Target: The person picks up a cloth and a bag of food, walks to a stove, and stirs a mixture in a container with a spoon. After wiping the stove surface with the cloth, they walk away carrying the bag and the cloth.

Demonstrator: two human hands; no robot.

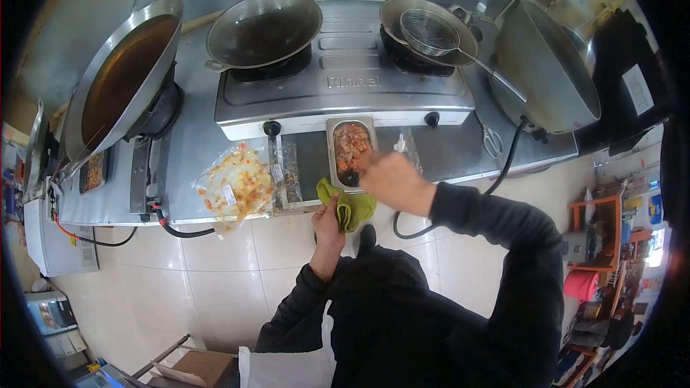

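A small metal tray [333, 145] of reddish-brown chopped food [351, 142] rests at the counter's front edge, below the stove. My left hand [328, 220] grips a folded green cloth [352, 208] against the tray's near end. Over the tray's right side is my right hand [397, 184], its fingers closed and slightly blurred by motion; whatever they hold is hidden. Left of the tray lie a clear plastic bag of pale and orange food pieces [233, 183] and a flat clear packet [290, 172]. A small clear packet [408, 149] sits just right of the tray, partly behind my right hand.
Behind the tray stands a two-burner stove [345, 97] with a dark wok [266, 29] and a pan [394, 18] under a wire strainer [431, 32]. A large wok of brown liquid [129, 72] stands left. Scissors [491, 140] and a big pot [543, 79] are right.
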